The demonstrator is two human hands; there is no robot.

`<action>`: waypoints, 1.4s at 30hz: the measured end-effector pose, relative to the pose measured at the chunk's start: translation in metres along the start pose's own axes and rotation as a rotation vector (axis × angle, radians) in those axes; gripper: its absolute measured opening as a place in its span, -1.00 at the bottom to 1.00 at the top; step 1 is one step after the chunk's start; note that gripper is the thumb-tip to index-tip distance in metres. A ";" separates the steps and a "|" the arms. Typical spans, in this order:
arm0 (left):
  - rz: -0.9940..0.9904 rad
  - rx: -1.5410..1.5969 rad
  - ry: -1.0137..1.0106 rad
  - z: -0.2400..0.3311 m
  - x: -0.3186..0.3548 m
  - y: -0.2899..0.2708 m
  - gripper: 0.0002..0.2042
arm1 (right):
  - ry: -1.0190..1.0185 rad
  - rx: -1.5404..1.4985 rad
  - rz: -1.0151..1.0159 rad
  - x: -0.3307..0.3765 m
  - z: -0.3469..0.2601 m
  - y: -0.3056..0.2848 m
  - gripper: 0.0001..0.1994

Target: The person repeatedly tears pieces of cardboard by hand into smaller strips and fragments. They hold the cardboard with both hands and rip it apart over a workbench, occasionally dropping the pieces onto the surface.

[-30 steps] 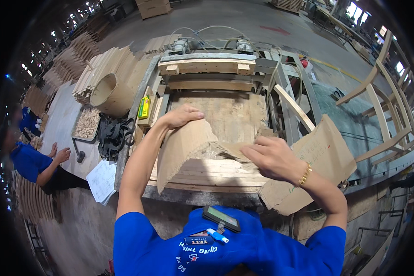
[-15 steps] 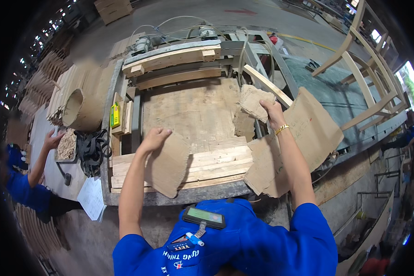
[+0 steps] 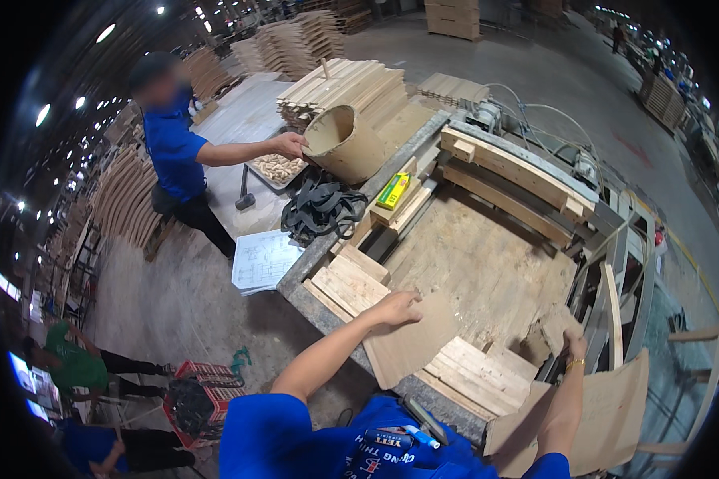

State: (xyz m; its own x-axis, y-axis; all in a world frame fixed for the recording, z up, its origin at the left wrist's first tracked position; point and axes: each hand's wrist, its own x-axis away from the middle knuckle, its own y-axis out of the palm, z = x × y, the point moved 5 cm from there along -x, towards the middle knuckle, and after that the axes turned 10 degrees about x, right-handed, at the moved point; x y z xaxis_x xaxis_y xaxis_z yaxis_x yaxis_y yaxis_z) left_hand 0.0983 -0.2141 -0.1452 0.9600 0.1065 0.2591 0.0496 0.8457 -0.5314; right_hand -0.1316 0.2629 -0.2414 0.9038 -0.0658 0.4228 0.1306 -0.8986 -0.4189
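My left hand (image 3: 397, 309) is closed on the edge of a flat cardboard piece (image 3: 414, 339), which lies over light wooden strips (image 3: 483, 375) along the near side of the machine frame. My right hand (image 3: 574, 343) grips a smaller, torn-edged cardboard piece (image 3: 546, 329) beside the frame's right side. Under my right forearm spreads a large cardboard sheet (image 3: 615, 411). Between the hands and the far beams lies a worn wooden board (image 3: 487, 255).
A co-worker's hand (image 3: 290, 145) is at the rim of a round tan container (image 3: 358, 156) on the left. Nearby are a tray of wooden dowels (image 3: 276, 169), a hammer (image 3: 245, 199), black straps (image 3: 321, 209), drawings (image 3: 265, 262) and a yellow-green box (image 3: 393, 190). A chair frame (image 3: 707, 383) stands right.
The view has swung left, bringing the co-worker and more floor into sight. The co-worker's hand has reached the round container. My hands still hold their cardboard pieces.
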 end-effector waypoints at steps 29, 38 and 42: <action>-0.676 0.356 0.220 0.148 -0.034 0.027 -0.74 | -1.346 1.038 -0.552 0.272 -0.231 0.121 -0.71; -0.221 0.189 0.018 0.050 -0.068 -0.016 -0.71 | -1.497 0.739 -0.270 0.323 -0.220 0.054 -0.90; -0.108 0.045 0.040 0.008 -0.049 -0.027 -0.70 | -1.044 0.370 -0.266 0.294 -0.213 0.010 -0.83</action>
State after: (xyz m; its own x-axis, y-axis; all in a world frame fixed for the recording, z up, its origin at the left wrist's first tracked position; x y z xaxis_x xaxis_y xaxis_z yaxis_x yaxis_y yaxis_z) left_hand 0.0477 -0.2378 -0.1375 0.9601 -0.0069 0.2797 0.1418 0.8739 -0.4649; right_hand 0.0489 0.1420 0.0505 0.7048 0.6563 -0.2691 0.3247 -0.6358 -0.7002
